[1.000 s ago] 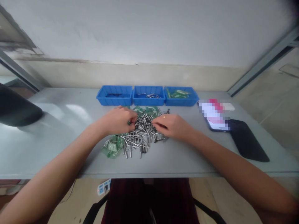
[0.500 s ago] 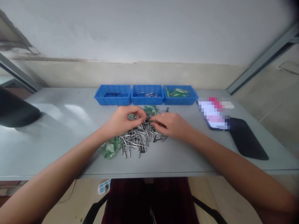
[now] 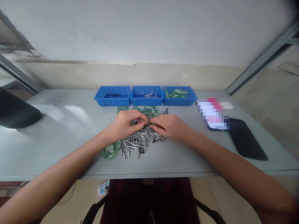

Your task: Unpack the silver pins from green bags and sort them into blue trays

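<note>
A pile of silver and black rivets [image 3: 133, 141] lies on the grey table, with green plastic packets [image 3: 112, 150] at its left and back edges. Over the pile, my left hand [image 3: 128, 123] has thumb and fingertips pinched together. My right hand [image 3: 169, 126], wearing a ring, meets it from the right, its fingers closed too. Whatever lies between the fingertips is too small to name. Behind stand three blue bins: the left bin [image 3: 112, 101] with dark pieces, the middle bin [image 3: 146, 101] with silver rivets, the right bin [image 3: 179, 101] with green packets.
A lit phone [image 3: 213, 115] and a black flat object [image 3: 249, 140] lie at the right. A dark cylindrical object [image 3: 17, 109] stands at the far left. The wall rises behind the bins, and a power strip [image 3: 103, 188] is below the table's front edge.
Both hands have drawn closer, and their fingertips now meet slightly lower in the view. More of the green packets behind my left hand shows.
</note>
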Demonstrator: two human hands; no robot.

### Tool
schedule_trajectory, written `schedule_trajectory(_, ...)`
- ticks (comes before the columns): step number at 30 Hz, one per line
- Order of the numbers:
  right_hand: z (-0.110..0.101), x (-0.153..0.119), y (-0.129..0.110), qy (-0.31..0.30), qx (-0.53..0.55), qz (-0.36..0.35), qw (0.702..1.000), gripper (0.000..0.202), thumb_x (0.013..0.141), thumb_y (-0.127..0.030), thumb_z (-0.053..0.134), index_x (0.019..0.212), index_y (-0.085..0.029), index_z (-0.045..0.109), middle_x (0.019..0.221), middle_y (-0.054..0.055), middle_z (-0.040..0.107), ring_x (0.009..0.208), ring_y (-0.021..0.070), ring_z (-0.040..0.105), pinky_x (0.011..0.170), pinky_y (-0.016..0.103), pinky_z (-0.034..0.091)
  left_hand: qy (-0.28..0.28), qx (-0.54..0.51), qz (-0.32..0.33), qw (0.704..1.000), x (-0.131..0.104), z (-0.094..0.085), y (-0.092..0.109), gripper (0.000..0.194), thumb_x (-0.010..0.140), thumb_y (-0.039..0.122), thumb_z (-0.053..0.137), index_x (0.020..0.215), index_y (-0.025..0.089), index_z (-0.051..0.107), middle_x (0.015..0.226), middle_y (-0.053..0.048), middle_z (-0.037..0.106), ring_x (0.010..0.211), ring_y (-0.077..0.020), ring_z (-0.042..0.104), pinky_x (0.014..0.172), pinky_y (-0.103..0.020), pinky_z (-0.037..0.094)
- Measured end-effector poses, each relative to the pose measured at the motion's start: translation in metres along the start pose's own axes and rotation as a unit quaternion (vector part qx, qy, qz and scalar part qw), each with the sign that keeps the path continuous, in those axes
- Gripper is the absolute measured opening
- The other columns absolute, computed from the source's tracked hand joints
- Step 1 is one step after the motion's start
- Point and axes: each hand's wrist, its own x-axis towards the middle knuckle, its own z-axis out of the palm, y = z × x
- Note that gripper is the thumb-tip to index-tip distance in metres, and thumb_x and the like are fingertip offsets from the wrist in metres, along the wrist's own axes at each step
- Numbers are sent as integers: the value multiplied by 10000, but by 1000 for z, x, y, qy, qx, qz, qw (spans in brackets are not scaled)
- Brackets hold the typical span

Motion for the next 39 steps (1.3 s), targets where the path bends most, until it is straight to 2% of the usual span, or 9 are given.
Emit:
schedule_trajectory(4, 1, 0, 1, 4, -8, 1, 1000, 273, 963, -317, 418, 951, -160, 641, 771, 45, 697, 684, 147, 613, 614, 266, 375, -5, 15, -9, 1000, 4, 1, 1, 146, 847, 281, 574, 868, 232, 710, 834, -23, 722, 763, -167, 637, 701, -263, 471)
schedule_trajectory(9, -2, 0, 1, 9, -3, 21, 1000, 275, 963, -331, 415, 960, -158, 628, 762, 43, 685, 689, 150, 613, 625, 265, 388, -25, -8, -30, 999, 14, -4, 9, 127, 835, 265, 579, 844, 226, 700, 794, -15, 709, 678, -140, 616, 627, -248, 459)
schedule_trajectory(14, -5, 0, 4, 27, 8, 18, 999, 275, 964, -336, 415, 980, -159, 625, 800, 50, 693, 704, 156, 624, 633, 271, 401, 1, -133, -101, 986, 15, -2, 9, 111, 824, 260, 602, 848, 184, 679, 772, -31, 690, 688, -130, 615, 630, -244, 474)
schedule_trajectory(16, -9, 2, 6, 26, 26, 34, 999, 261, 965, -341, 418, 999, -178, 620, 833, 40, 700, 715, 150, 625, 641, 267, 403, 12, -165, -107, 980, 17, 0, 4, 119, 821, 270, 608, 849, 175, 674, 747, -28, 679, 669, -121, 604, 608, -238, 461)
schedule_trajectory(20, -21, 14, 6, 2, 18, 74, 997, 261, 963, -356, 413, 947, -196, 619, 772, 15, 680, 663, 139, 597, 608, 262, 375, 25, -155, -90, 983, 29, -1, -4, 114, 806, 252, 615, 835, 166, 685, 758, -34, 684, 695, -124, 609, 636, -251, 464)
schedule_trajectory(25, -23, 29, 6, 37, 41, 110, 992, 219, 941, -321, 444, 935, -184, 615, 710, 9, 654, 607, 125, 557, 590, 255, 370, 92, -186, -81, 975, 40, -3, -8, 141, 802, 255, 634, 868, 143, 688, 811, -59, 697, 734, -129, 627, 658, -248, 481)
schedule_trajectory(28, -11, 25, 9, 59, 91, 133, 985, 201, 934, -324, 456, 956, -193, 608, 706, -7, 658, 603, 118, 564, 592, 245, 389, 101, -205, -92, 969, 33, 3, -11, 120, 801, 235, 637, 851, 137, 682, 807, -58, 699, 712, -119, 625, 646, -240, 487)
schedule_trajectory(31, -2, 15, 9, 53, 117, 136, 982, 206, 933, -350, 468, 928, -201, 609, 732, -4, 672, 611, 120, 574, 584, 242, 388, 60, -217, -79, 971, 24, 10, -10, 112, 809, 234, 636, 841, 137, 682, 767, -46, 692, 681, -111, 617, 617, -232, 486)
schedule_trajectory(39, -12, 7, -5, 77, 124, 112, 983, 200, 955, -345, 452, 952, -203, 592, 746, -8, 659, 639, 117, 577, 620, 241, 391, 134, -102, -17, 986, 17, 10, 5, 76, 843, 200, 612, 856, 168, 679, 802, -15, 710, 699, -101, 639, 614, -200, 507)
